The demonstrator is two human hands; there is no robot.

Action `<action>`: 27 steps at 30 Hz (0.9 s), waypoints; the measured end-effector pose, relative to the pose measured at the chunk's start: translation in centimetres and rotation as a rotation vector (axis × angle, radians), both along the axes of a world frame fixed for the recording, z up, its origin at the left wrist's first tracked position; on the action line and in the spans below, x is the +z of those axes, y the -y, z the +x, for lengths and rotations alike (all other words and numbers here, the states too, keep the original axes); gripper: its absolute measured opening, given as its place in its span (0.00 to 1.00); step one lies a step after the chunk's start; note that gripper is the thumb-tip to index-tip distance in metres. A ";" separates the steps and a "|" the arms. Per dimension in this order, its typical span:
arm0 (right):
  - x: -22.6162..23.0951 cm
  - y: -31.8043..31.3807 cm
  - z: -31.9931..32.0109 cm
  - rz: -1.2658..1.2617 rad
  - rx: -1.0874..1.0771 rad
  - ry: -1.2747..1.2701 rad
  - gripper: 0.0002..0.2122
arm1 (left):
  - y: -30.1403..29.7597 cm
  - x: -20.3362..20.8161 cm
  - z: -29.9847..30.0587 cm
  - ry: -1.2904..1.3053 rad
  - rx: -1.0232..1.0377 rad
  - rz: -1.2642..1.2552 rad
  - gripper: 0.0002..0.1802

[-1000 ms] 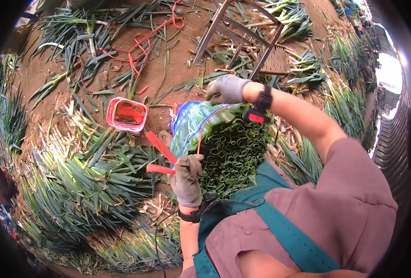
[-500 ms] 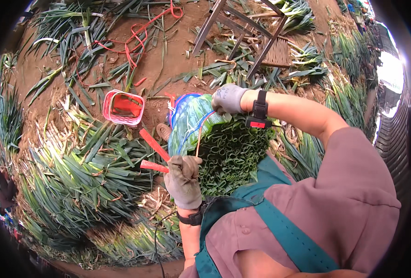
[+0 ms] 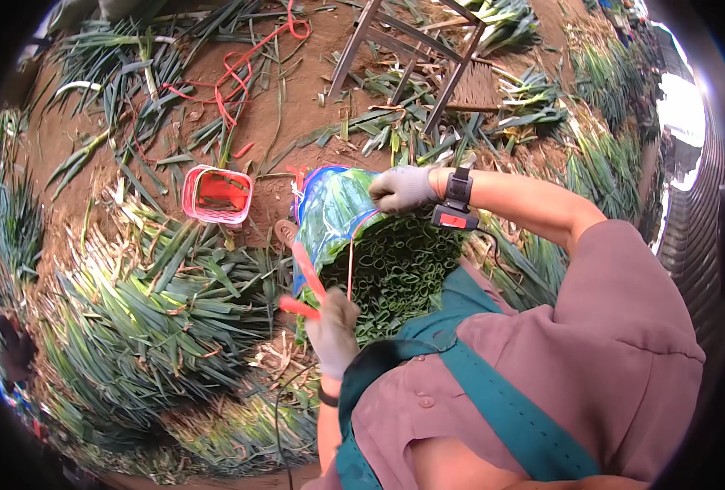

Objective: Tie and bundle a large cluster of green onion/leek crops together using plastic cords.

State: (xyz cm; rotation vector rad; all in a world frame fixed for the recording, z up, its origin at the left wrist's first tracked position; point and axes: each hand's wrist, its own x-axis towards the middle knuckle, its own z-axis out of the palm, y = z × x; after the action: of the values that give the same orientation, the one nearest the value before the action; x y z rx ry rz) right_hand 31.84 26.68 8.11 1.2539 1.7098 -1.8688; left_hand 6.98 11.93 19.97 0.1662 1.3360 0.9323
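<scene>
A printed plastic bag (image 3: 334,200) in blue and green stands in front of me, packed with green onions (image 3: 391,269) whose hollow cut ends face me. My right hand (image 3: 403,189), in a pale work glove, is closed on the far rim of the bag. My left hand (image 3: 334,327), also gloved and slightly blurred, is closed near the bag's left side. From it a thin orange string (image 3: 351,265) runs taut up to the rim. Two red handle-like pieces (image 3: 308,269) stick out of the left hand in a V; the rest of them is hidden.
A red-and-white plastic basket (image 3: 218,194) sits on the soil beyond the bag. Large heaps of green onions (image 3: 150,318) lie at left. A wooden stool (image 3: 428,57) stands far right of centre. Red cord (image 3: 236,77) and loose leaves are scattered across the ground.
My left hand has moved right and slightly down, and the red pieces have swung more upright. The right hand still grips the rim. The view has shifted slightly.
</scene>
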 end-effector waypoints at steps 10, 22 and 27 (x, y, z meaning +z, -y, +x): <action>-4.7 0.0 8.1 0.152 -0.113 0.179 0.12 | 0.7 -0.8 -3.6 0.045 0.078 0.012 0.23; -5.7 5.0 6.8 0.209 -0.359 0.021 0.07 | 0.0 -2.2 -1.7 0.039 0.063 -0.087 0.26; -8.3 6.3 8.1 0.279 -0.499 -0.288 0.05 | -2.6 -2.6 -0.3 0.010 0.000 -0.071 0.25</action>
State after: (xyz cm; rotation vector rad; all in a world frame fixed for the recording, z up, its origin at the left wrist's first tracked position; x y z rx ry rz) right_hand 39.99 20.42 -0.14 1.7192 1.9990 -2.2322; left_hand 6.63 14.56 17.36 0.1064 1.3579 0.8832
